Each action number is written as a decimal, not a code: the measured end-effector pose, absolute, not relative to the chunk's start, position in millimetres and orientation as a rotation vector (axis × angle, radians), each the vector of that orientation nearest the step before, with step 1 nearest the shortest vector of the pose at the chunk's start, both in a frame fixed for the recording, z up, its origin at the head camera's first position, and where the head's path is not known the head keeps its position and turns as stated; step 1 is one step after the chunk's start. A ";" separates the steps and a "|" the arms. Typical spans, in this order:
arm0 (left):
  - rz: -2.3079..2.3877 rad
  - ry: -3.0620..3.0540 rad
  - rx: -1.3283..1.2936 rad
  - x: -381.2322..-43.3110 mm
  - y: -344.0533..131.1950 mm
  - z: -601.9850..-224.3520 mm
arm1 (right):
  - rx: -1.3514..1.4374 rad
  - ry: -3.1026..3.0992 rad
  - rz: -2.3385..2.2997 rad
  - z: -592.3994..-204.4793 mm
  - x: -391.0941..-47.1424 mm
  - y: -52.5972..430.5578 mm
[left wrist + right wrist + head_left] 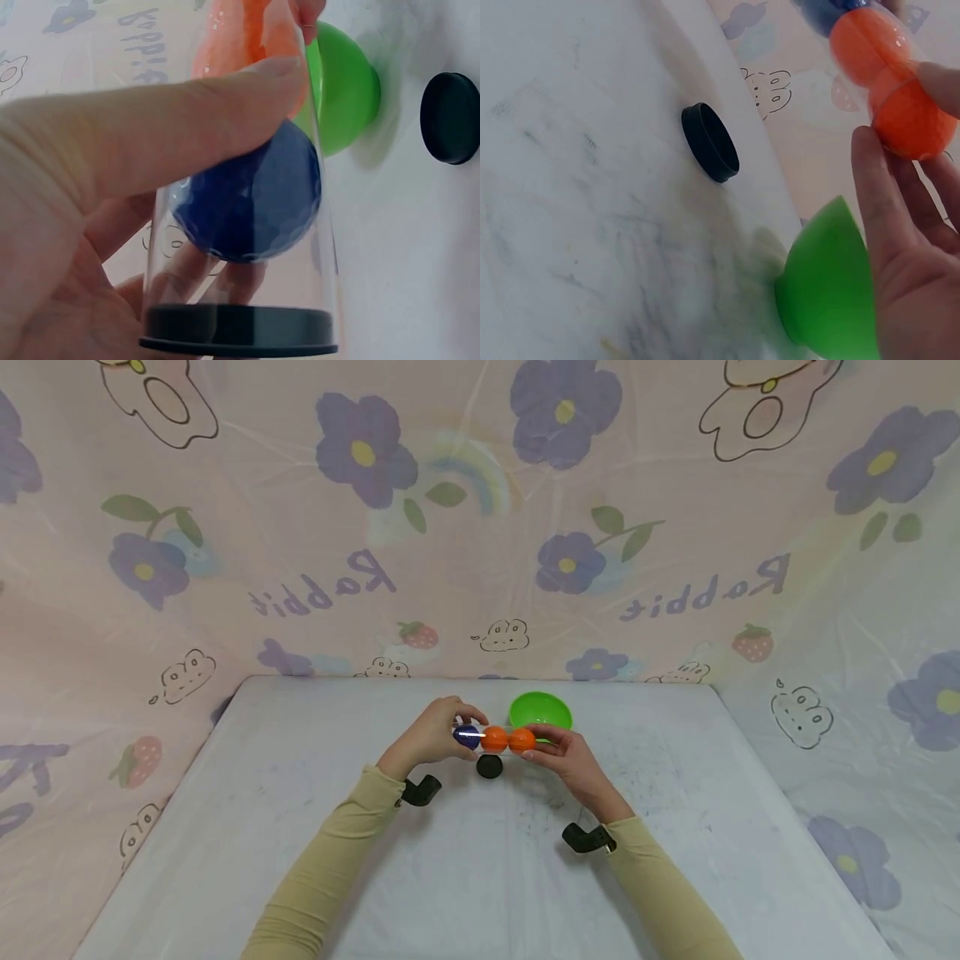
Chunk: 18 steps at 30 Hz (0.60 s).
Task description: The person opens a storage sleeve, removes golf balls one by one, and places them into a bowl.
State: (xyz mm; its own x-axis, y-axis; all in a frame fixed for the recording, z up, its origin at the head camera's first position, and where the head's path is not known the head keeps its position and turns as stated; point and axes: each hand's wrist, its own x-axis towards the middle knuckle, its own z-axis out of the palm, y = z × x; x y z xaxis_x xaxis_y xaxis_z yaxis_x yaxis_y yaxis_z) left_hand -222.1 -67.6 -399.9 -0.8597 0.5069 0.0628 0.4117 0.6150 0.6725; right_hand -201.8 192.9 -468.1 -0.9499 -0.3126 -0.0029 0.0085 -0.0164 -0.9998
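From the head: holds a clear tube crosswise above the white table, with a blue ball and two orange balls in a row, near a green bowl and a loose black cap. Grips one end with the left hand.

From the left wrist: curls thumb and fingers round the tube, above the fitted cap — could slip through too loose a grip on smooth plastic.

From the right wrist: pinches at the outer orange ball with the right hand, seating inside unclear — could spill balls by tipping that end down or releasing early.
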 end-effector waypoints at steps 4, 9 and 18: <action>1.100 2.697 0.755 -221.7 -68.2 -403.8 | -0.349 2.064 -2.041 -467.1 -200.9 193.1; 1.157 2.672 0.715 -222.5 -70.3 -411.1 | -0.348 2.072 -2.032 -464.6 -199.2 193.2; 1.342 2.568 0.612 -221.7 -76.2 -421.7 | -0.377 2.063 -2.072 -460.5 -200.8 196.8</action>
State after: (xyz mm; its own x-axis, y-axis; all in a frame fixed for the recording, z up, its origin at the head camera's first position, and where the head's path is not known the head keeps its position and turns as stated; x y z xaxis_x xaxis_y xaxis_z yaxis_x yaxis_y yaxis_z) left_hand -221.7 -76.2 -421.7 -0.8990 0.4369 0.0306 0.2745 0.5075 0.8167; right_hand -200.8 196.8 -460.5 -0.9490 -0.3122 0.0438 -0.0424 -0.0113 -0.9990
